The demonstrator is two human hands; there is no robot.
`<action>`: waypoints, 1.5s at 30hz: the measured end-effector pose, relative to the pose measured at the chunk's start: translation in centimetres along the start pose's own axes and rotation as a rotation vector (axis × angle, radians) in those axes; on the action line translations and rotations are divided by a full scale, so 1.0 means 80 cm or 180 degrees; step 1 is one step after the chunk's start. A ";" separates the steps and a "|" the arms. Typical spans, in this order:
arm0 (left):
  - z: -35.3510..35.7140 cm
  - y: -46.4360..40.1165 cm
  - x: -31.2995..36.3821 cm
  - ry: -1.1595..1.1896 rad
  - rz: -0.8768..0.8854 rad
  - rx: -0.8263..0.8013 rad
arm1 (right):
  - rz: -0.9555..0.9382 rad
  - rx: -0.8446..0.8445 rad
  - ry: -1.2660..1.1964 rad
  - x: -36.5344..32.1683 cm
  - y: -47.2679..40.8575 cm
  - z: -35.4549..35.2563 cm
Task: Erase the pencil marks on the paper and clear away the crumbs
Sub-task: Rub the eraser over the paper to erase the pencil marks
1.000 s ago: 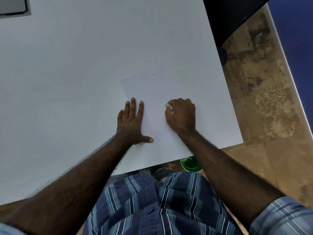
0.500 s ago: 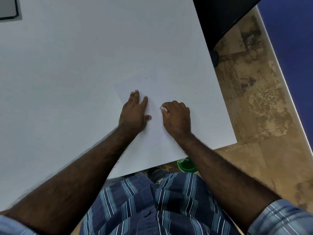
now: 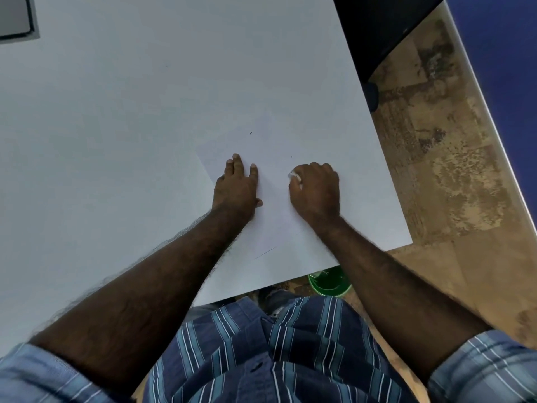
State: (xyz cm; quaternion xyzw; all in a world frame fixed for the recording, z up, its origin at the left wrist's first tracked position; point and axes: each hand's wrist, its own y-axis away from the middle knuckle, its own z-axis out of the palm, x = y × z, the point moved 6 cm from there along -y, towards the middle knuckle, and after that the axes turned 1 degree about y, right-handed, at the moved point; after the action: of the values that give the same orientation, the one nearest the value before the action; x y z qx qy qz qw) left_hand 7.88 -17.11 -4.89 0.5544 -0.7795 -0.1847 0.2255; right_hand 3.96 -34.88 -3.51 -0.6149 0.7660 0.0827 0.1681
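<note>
Erasing looks to be under way, not finished. The paper (image 3: 279, 181) lies at centre frame on the white worktop (image 3: 116, 141), pinned flat by the left hand (image 3: 236, 186), its grip wide with fingers straight. The right hand (image 3: 315, 190) has its grip curled round a white eraser (image 3: 294, 175) pressed on the sheet. Pencil marks are too faint to judge; dark specks (image 3: 250, 133) lie above the hands, so clearing remains
</note>
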 end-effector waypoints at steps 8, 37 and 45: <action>-0.002 -0.003 0.002 -0.0140 0.0008 -0.0076 | -0.0517 -0.0356 0.0003 -0.037 0.034 0.019; 0.003 -0.003 0.000 -0.0102 0.0078 0.0042 | -0.0069 -0.0018 0.0107 -0.029 -0.014 0.017; 0.006 -0.002 -0.004 0.0018 0.0070 0.0105 | -0.0351 -0.0130 0.0157 -0.030 -0.023 0.019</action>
State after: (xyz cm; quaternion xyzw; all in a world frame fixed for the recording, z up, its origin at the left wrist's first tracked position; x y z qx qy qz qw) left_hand 7.84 -16.80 -5.39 0.5499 -0.7879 -0.1678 0.2206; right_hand 6.40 -32.63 -3.93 -0.6614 0.7330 0.0737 0.1409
